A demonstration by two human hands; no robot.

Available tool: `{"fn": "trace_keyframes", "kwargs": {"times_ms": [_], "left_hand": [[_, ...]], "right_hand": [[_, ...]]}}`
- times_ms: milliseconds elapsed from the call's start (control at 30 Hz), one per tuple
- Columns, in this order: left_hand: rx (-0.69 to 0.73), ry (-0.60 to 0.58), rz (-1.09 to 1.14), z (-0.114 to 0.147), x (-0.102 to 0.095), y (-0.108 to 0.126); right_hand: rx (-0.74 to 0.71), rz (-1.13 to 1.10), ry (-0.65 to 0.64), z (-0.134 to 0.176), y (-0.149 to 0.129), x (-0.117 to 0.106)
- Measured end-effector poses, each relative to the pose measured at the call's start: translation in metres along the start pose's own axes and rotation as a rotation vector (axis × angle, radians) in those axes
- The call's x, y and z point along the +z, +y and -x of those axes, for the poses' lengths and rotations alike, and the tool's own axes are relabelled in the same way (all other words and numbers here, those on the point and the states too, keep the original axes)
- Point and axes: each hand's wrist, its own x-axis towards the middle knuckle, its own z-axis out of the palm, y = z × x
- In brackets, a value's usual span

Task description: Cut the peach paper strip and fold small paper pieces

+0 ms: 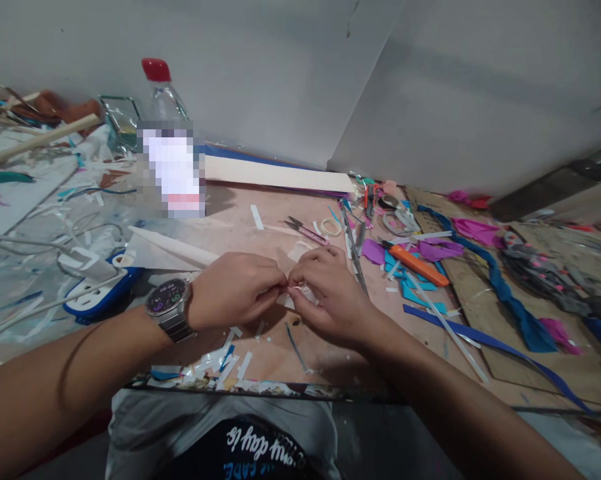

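My left hand, with a watch on its wrist, is closed, its thumb and fingertips pinched together. Against it, my right hand is closed too, with the fingers bent over the thumb. White paper shows in small part between and below the fingertips; most of it is hidden by the hands. A pointed, folded white paper sheet sticks out to the left from behind my left hand. Whether both paper parts are one piece, I cannot tell. Just beyond the hands lie pink-handled thread snips and a tape roll.
A phone leans on a red-capped bottle. Left lies a blue power strip with cables. To the right are an orange utility knife, a blue ribbon and coloured scraps. Paper offcuts litter the front edge.
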Motion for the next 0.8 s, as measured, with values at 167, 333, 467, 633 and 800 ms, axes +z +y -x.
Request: {"fn": "trace_keyframes", "kwargs": {"times_ms": [167,333,467,633,800], "left_hand": [[0.005,-0.017,-0.002,0.000,-0.001,0.000],[-0.032,-0.067,-0.006,0.000,-0.006,0.000],[-0.053,-0.092,-0.007,-0.001,-0.008,0.001],[-0.095,-0.068,0.065,-0.002,-0.009,0.000],[-0.143,-0.081,0.120,-0.002,-0.011,0.001]], "right_hand": [[0.000,0.014,-0.040,0.000,-0.001,0.000],[0.014,-0.012,-0.040,0.002,0.001,-0.003],[-0.014,-0.002,-0.036,0.002,0.001,-0.004],[-0.047,0.008,-0.027,0.001,-0.001,-0.006],[-0.058,0.014,-0.019,0.001,-0.001,-0.004]]}}
